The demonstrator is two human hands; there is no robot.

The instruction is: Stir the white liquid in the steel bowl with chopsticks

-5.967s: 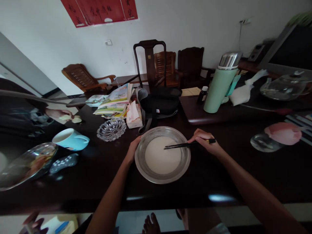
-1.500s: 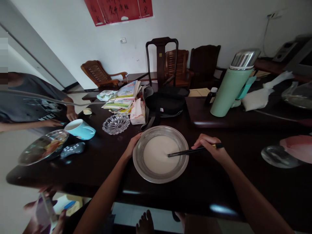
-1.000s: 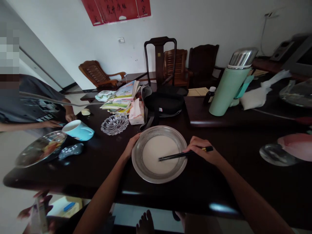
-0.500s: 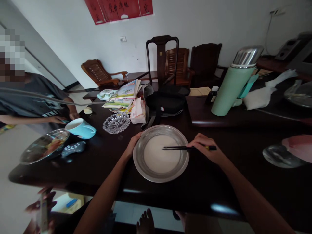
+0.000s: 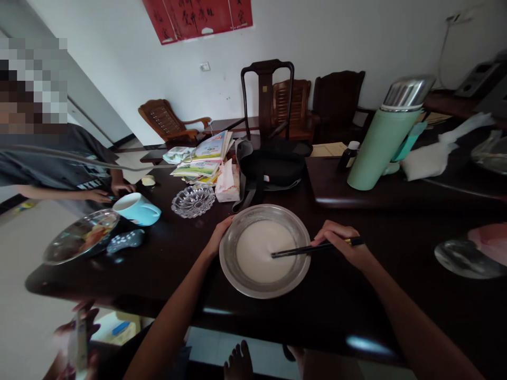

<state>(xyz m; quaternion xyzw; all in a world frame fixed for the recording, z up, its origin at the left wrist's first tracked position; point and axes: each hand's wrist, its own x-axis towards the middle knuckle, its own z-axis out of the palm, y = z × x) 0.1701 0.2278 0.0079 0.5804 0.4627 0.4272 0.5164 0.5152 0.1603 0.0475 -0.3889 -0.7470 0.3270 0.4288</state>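
A round metal bowl point(image 5: 228, 266) stands on the dark table in front of me, with a milky white liquid point(image 5: 257, 250) in it. My left hand point(image 5: 219, 236) grips the bowl's left rim; its fingertips are partly hidden behind the rim. In my right hand point(image 5: 341, 241) is a pair of black chopsticks point(image 5: 295, 251) with gold bands near the upper end. They slant across the right rim, and their tips dip into the liquid, where a small dimple shows around them.
Behind the bowl lie a black bag point(image 5: 273, 166), a tissue pack point(image 5: 227, 182) and a glass dish point(image 5: 193, 201). Leftward are a blue mug point(image 5: 137, 210), a game controller point(image 5: 125, 240) and a steel bowl point(image 5: 59, 248) of food. A green thermos point(image 5: 382, 145) stands right. Another person point(image 5: 79, 158) is at left.
The chopstick tips have shifted slightly right and toward me, and the chopsticks slant more. A dimple now shows in the liquid. The whole view has shifted a little; my left hand stays on the rim.
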